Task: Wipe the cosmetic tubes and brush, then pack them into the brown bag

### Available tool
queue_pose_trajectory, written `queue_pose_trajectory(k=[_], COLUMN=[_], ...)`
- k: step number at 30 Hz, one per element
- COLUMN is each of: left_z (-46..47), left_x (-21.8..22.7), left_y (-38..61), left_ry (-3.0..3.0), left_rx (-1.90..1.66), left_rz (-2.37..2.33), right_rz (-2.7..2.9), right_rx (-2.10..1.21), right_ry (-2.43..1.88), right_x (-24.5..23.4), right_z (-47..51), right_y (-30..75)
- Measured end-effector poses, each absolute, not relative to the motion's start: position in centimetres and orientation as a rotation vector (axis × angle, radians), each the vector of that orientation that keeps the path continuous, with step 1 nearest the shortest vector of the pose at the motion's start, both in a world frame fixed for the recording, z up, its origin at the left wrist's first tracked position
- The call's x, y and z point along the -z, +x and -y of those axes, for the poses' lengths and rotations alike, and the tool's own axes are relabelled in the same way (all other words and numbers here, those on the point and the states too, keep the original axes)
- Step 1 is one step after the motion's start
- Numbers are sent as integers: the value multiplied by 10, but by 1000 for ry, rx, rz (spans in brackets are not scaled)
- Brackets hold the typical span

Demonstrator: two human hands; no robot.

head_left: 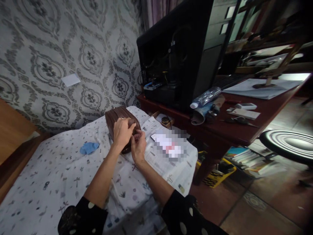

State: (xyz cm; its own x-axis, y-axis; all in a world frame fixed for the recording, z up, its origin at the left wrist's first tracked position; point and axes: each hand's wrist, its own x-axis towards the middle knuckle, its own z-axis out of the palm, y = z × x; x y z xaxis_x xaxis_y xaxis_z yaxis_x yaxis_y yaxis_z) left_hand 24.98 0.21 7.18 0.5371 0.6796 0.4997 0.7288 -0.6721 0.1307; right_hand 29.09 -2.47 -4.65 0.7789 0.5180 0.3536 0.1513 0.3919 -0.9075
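Observation:
A brown pleated leather bag stands on newspaper on the bed. My left hand lies over the bag's top, fingers curled round it. Just to its right, my right hand is closed in a pinch against the bag's right side, on a small part I cannot make out. A blue cloth lies on the patterned sheet to the left of the bag.
Newspaper covers the bed's right end, with a blurred-out patch. A dark red desk at right carries an open black computer case, a plastic bottle, papers and tools. A round stool and stacked books stand on the floor.

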Motion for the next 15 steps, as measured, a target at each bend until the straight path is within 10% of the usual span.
queue_pose_trajectory(k=[15], left_z=[5], left_x=[-73], left_y=[250], left_ry=[-2734], left_rx=[765], left_rz=[1221], right_rz=[663], right_rx=[-277], right_ry=[-1167], right_x=[46], right_z=[27], right_y=[290])
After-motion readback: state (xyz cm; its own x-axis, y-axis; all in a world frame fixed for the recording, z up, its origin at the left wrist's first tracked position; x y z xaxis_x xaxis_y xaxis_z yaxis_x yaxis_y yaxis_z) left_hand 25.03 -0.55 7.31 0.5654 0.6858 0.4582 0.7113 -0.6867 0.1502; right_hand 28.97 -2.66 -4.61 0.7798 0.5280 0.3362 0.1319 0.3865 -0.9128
